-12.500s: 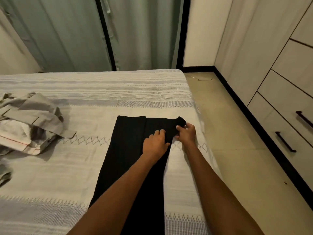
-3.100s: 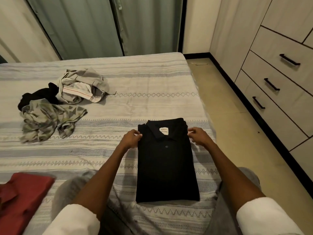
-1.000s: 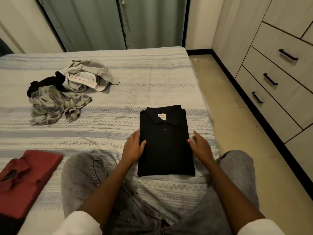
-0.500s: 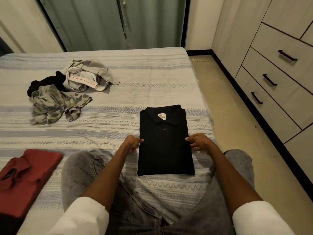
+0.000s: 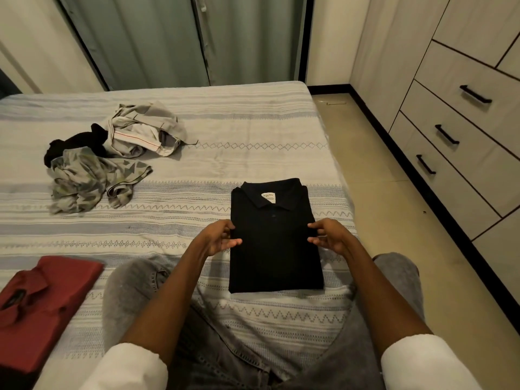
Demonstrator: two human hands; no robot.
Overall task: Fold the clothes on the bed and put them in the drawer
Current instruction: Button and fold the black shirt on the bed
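Observation:
A black polo shirt point(image 5: 274, 243) lies folded flat, collar away from me, near the right edge of the striped bed point(image 5: 253, 130). My left hand point(image 5: 218, 239) hovers at its left edge and my right hand point(image 5: 327, 235) at its right edge. Both have thumb and fingers spread and gripping nothing, the fingertips just over the cloth. A folded red shirt point(image 5: 42, 299) lies at the near left. Unfolded clothes sit at the far left: grey trousers point(image 5: 143, 130), a black garment point(image 5: 76, 142) and a patterned grey garment point(image 5: 90, 178). The drawers point(image 5: 461, 142) on the right are closed.
My knees in grey jeans point(image 5: 129, 299) rest on the bed on both sides of the shirt. A strip of beige floor point(image 5: 394, 220) runs between the bed and the drawer unit. Curtains point(image 5: 168, 38) hang behind the bed.
Half a second ago both hands were curled at the shirt's side edges; now their fingers have spread and lifted slightly. The shirt has stayed in place.

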